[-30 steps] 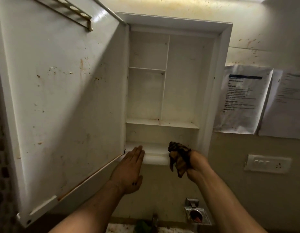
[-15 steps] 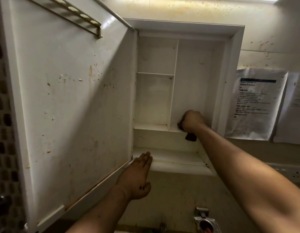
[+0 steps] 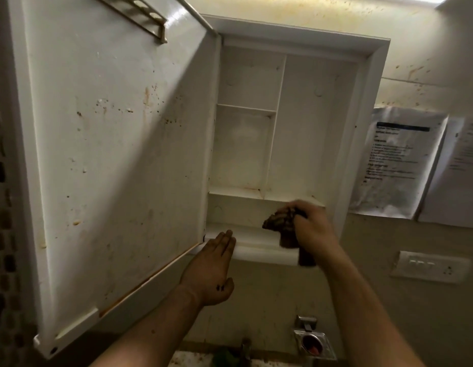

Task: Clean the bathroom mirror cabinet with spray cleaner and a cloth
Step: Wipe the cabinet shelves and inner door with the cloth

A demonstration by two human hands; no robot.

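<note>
R hand (image 3: 313, 230) grips crumpled dark cloth (image 3: 279, 223), L hand (image 3: 211, 266) flat on cabinet ledge (image 3: 264, 250)

One head-worn wide-angle view, looking forward and up from below at the open white shelved wall cabinet (image 3: 309, 128) — close, within arm's reach, its stained white door (image 3: 111, 154) filling the left side.

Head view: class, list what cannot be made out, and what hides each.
Head view: mirror face of the door, turned away; only its stained back shows.
Head view: print on the papers, too small and blurred.
Head view: fingers of the right hand, blurred, partly behind the cloth.
</note>
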